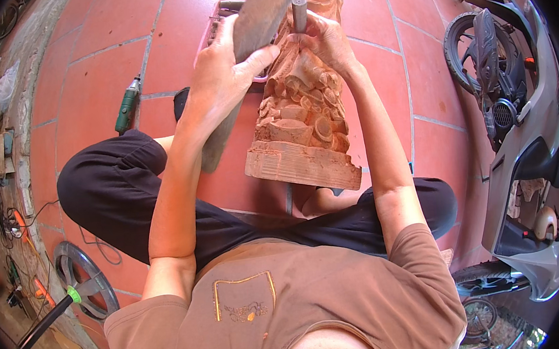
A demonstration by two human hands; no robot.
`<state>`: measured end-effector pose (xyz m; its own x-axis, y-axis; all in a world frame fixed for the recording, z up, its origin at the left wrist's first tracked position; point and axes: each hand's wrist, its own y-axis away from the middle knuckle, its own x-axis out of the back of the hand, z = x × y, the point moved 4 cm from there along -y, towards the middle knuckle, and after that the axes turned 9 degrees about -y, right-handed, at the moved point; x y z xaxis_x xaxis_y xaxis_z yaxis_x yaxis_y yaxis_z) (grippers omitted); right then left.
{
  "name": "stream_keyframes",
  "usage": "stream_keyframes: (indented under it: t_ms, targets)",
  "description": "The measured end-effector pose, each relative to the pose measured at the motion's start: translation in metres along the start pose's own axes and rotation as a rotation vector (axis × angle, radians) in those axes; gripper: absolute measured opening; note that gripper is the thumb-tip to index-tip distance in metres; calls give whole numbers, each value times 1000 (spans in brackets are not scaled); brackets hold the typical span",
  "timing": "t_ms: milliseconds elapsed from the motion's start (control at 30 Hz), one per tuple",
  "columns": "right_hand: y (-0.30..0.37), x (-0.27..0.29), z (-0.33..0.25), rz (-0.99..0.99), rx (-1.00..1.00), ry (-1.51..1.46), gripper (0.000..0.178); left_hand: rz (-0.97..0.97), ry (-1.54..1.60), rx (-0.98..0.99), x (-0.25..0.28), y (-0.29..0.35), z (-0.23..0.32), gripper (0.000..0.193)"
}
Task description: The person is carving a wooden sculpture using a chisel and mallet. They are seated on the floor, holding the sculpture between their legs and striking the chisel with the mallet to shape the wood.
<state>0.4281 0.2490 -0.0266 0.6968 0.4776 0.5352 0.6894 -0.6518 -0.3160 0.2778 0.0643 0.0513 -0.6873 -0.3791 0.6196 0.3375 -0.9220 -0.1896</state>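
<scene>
A reddish-brown wood carving point(299, 129) lies on the tiled floor in front of my crossed legs, its flat base toward me. It is covered in deep relief, with rounded shapes near the base. In my left hand point(226, 72) is a long, flat wooden bat point(264, 11), slanting from upper right to lower left, the fingers wrapped round its middle. My right hand point(326, 43) grips a tool, probably a chisel, by its round handle point(300, 14) against the carving. The handle's butt end points up beside the bat; the blade is hidden by the hand and carving.
A pink basket point(202, 44) stands partly behind my left hand, its contents mostly covered. On the floor to the left lies a green power tool point(128, 105). A motorbike point(525, 144) stands along the right. A wheel on a shaft point(84, 281) and cables are at lower left.
</scene>
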Motion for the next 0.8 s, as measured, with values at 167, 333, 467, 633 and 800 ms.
stream_keyframes:
  t_ms: [167,333,467,633,800]
  targets:
    - [-1,0,-2,-27,8,16,32,-51,43,-45,-7,4,-8,66]
    - [0,0,-5,-24,-32,22,32,78,302,-8,1,3,12,62]
    - [0,1,-8,-48,7,28,30,-83,-32,-57,-16,-3,-5,60]
    - [1,2,-5,-55,-13,42,29,53,180,-88,-18,4,-3,66]
    - [0,0,-9,-58,29,96,25,-41,82,62,-11,-1,0,64]
